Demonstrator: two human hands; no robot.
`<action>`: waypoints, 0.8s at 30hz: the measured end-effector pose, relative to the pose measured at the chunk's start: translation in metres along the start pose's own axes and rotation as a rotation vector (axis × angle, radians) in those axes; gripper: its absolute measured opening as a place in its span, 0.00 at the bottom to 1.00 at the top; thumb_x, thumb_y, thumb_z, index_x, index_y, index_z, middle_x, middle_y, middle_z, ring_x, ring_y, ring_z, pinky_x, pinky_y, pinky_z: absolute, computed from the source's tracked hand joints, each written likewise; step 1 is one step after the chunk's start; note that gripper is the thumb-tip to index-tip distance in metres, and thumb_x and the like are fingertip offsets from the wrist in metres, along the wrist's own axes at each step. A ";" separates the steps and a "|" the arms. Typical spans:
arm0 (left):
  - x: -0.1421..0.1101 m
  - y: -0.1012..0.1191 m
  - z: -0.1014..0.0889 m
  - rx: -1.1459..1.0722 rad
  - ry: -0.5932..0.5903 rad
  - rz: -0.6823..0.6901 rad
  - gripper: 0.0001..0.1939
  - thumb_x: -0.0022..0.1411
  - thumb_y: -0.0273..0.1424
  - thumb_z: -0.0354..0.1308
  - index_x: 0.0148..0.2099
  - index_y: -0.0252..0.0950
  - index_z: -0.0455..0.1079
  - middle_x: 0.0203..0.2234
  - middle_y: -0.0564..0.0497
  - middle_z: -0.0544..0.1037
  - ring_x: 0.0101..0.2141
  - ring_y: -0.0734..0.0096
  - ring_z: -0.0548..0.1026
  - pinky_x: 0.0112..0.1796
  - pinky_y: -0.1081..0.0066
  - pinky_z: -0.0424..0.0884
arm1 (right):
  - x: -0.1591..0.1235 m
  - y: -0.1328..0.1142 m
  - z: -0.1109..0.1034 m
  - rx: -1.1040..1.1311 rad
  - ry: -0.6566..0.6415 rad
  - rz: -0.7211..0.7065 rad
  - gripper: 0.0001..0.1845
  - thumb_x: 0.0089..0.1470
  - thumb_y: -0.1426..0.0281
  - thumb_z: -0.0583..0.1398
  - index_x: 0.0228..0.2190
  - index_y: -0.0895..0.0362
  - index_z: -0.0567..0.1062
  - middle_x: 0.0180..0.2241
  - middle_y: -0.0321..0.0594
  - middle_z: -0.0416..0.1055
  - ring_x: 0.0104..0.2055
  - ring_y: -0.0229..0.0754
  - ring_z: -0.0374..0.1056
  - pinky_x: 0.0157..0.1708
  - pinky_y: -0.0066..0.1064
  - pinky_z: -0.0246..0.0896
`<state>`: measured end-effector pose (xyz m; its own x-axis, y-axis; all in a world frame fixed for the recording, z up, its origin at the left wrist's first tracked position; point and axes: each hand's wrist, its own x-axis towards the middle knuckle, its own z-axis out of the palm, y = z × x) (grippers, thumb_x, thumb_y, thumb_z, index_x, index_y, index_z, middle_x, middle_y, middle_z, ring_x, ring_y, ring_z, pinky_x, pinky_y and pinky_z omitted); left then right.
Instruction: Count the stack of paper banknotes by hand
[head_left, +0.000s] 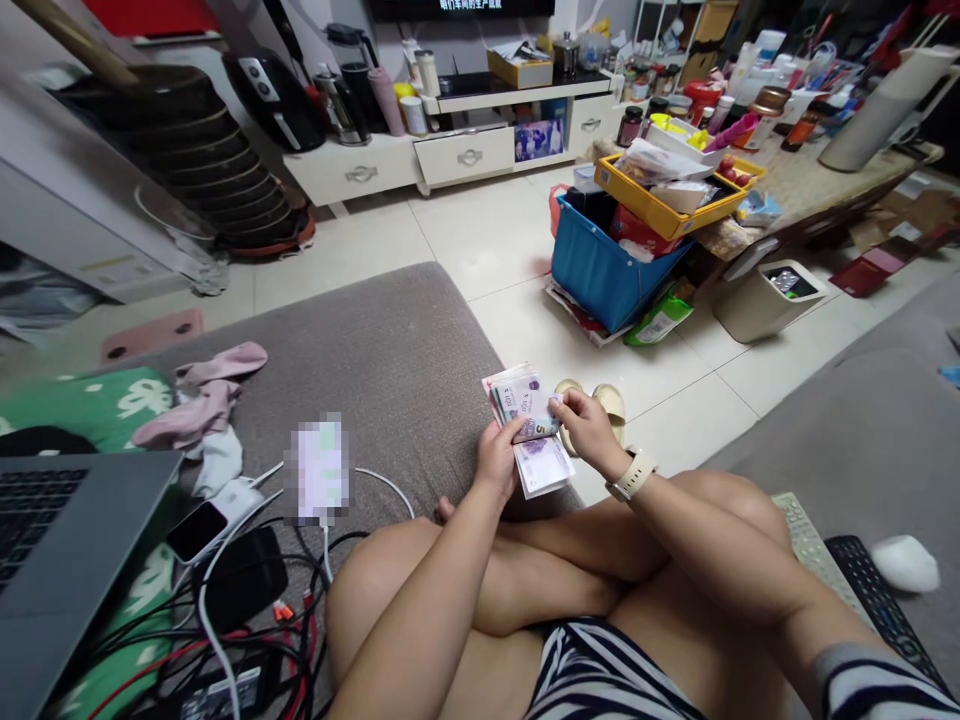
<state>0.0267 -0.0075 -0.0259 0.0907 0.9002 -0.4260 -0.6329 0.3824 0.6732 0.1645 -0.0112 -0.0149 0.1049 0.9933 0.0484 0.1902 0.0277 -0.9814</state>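
A stack of banknotes is in front of my crossed legs, mostly pale purple with a "5" showing on one note. My left hand is closed round the lower left side of the stack, thumb on top. With thumb and fingertips, my right hand pinches the right edge of a note. Below the fingers, the lower part of the notes hangs folded down. A pale watch is on my right wrist.
Left on the grey sofa lie a laptop, a phone, a blurred-out device and tangled cables. Keyboards lie at right. Beyond are slippers, a blue bin and a cluttered table.
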 end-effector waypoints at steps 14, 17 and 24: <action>0.008 -0.006 -0.005 -0.036 0.098 0.045 0.12 0.52 0.32 0.61 0.37 0.29 0.74 0.27 0.45 0.80 0.35 0.59 0.79 0.41 0.63 0.72 | -0.003 -0.009 0.000 0.050 -0.066 -0.030 0.18 0.56 0.59 0.55 0.19 0.55 0.62 0.20 0.32 0.58 0.24 0.37 0.55 0.25 0.29 0.50; 0.008 -0.006 -0.004 -0.032 0.118 0.044 0.10 0.52 0.31 0.61 0.36 0.30 0.74 0.26 0.46 0.80 0.34 0.60 0.79 0.41 0.64 0.72 | -0.003 -0.009 0.001 0.058 -0.072 -0.035 0.19 0.56 0.58 0.54 0.20 0.55 0.63 0.20 0.33 0.58 0.25 0.37 0.55 0.26 0.29 0.50; 0.007 -0.003 -0.002 -0.028 0.122 0.043 0.10 0.50 0.31 0.61 0.35 0.30 0.73 0.26 0.46 0.80 0.35 0.58 0.78 0.41 0.62 0.71 | -0.004 -0.009 0.002 0.076 -0.078 -0.019 0.20 0.56 0.55 0.54 0.20 0.55 0.63 0.19 0.33 0.59 0.24 0.38 0.56 0.24 0.29 0.51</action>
<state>0.0279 -0.0030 -0.0321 -0.0297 0.8828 -0.4688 -0.6558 0.3367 0.6757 0.1607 -0.0149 -0.0064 0.0250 0.9981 0.0557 0.1167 0.0525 -0.9918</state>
